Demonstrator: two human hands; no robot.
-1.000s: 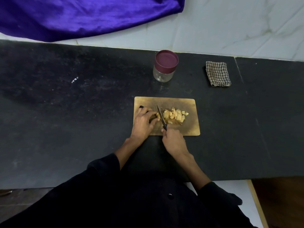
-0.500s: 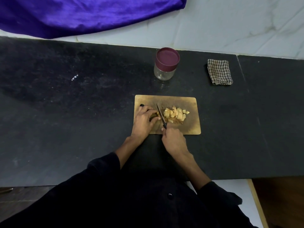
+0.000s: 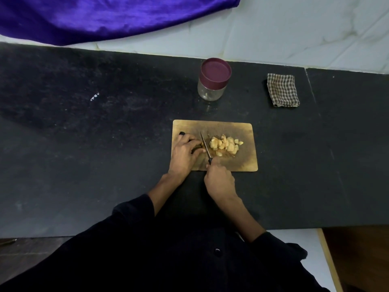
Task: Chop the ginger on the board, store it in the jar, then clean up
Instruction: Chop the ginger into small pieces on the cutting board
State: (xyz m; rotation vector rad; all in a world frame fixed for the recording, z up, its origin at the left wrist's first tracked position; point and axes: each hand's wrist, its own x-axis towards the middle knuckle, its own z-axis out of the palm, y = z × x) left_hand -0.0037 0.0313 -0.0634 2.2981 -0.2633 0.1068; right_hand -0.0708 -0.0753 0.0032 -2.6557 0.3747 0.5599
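The board lies on the bench before me. Ginger pieces sit on it, right of my knife. The jar stands behind the board; the cloth lies right of the jar.

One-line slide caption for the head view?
Right hand knifes ginger on board; left hand steadies; jar lidded.

Dark speckled stone counter in front of me, dimly lit. Behind it, a pale marble-veined tiled wall; a purple cloth hangs over the wall's left part, above the counter's far edge.
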